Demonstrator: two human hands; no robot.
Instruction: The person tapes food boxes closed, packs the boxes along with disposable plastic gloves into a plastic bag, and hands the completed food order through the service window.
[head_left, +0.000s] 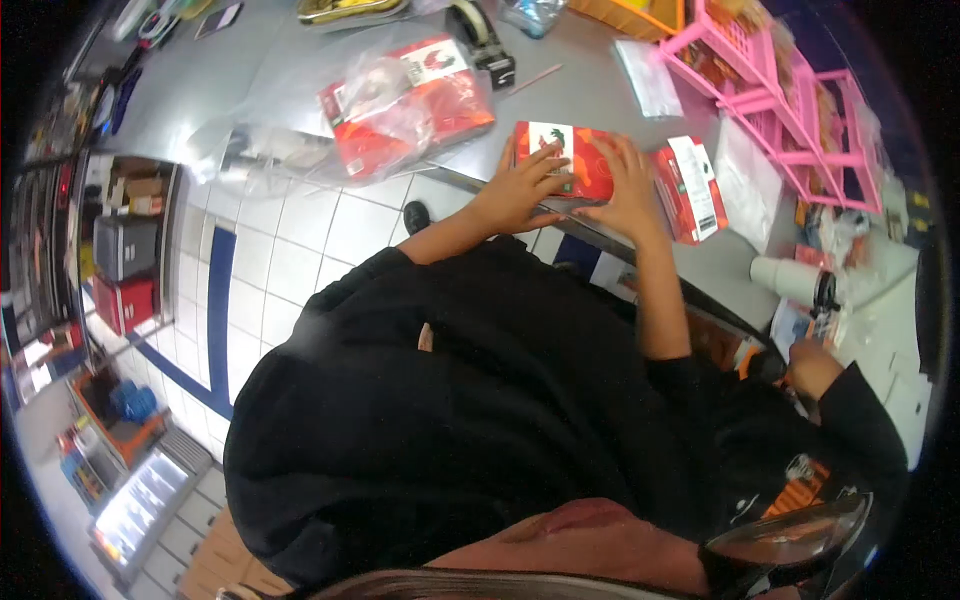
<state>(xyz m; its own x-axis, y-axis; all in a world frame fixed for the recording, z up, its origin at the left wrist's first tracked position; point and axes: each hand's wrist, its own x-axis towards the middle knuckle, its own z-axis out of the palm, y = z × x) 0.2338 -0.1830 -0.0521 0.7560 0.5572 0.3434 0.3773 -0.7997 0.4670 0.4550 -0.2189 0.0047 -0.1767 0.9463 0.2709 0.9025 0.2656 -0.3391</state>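
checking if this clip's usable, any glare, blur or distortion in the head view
Head view: strong fisheye bend, black corners, bowed floor tiles; head view: glare on the clear plastic bag, washed-out bright panel at lower left; head view: pale haze over the black top, maybe a lens smudge; head view: label print on the centre red box too soft to read

Both hands are spread on a red box (592, 170) on the metal counter (270, 75): the left hand (522, 190) over its left part, the right hand (628, 190) at its right end. Just right of it lies a red pack (688, 190) with a white label. To the left, clear plastic (385, 95) covers more red packs (460, 105), near a tape dispenser (483, 45). Pink baskets (780, 100) stand at the far right.
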